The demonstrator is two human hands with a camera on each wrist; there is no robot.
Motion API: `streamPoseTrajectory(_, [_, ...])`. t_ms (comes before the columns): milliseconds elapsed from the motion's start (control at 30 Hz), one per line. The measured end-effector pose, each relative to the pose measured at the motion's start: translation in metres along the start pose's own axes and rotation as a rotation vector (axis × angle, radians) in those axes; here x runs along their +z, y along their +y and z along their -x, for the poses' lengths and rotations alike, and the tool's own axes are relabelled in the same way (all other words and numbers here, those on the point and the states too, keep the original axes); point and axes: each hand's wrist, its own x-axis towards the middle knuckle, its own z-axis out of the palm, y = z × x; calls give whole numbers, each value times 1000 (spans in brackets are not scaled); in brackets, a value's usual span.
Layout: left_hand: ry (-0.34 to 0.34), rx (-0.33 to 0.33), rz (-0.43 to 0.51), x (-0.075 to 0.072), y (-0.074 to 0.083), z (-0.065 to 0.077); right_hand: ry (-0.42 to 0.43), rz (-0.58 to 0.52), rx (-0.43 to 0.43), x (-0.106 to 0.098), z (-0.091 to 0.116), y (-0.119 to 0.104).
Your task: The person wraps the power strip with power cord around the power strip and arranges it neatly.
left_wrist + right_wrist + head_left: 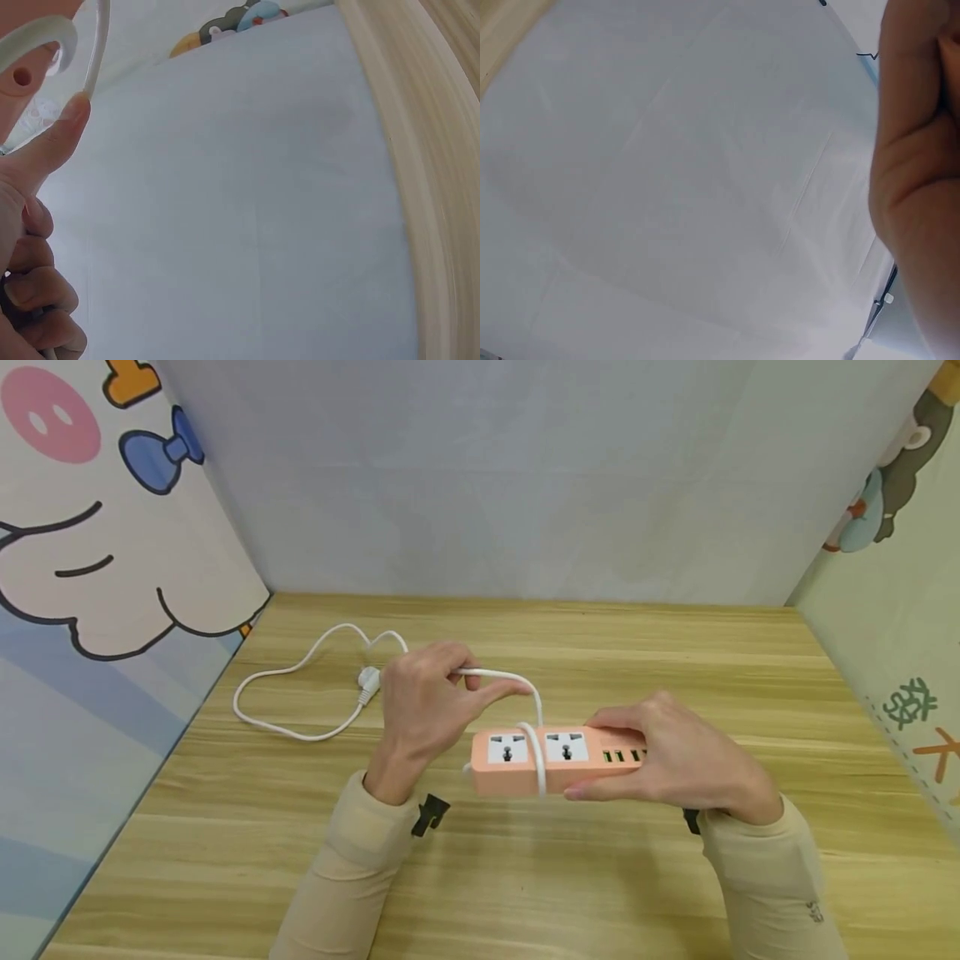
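A pink power strip [525, 764] with two white sockets and green USB ports is held just above the wooden table [525, 877]. My right hand [667, 760] grips its right end, thumb under, fingers over the top. A white cable [534, 739] loops once around the strip's middle. My left hand [438, 697] pinches this cable just left of and above the strip; the left wrist view shows the thumb [52, 139] against the cable [94, 45]. The rest of the cable trails left to a white plug [367, 681] lying on the table. In the right wrist view only part of my right hand [919, 187] shows.
A loose cable loop [258, 693] lies on the table's far left. A pale blue wall [510, 477] closes the back, and cartoon-printed panels stand on the left [97, 552] and right [892, 568].
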Motion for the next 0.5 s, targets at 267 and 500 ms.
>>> streamPoseTrajectory(267, [25, 34, -1, -7, 8, -2, 2, 25, 50, 1, -1, -1])
streamPoseTrajectory(500, [32, 61, 45, -12, 14, -3, -1, 43, 79, 3, -3, 1])
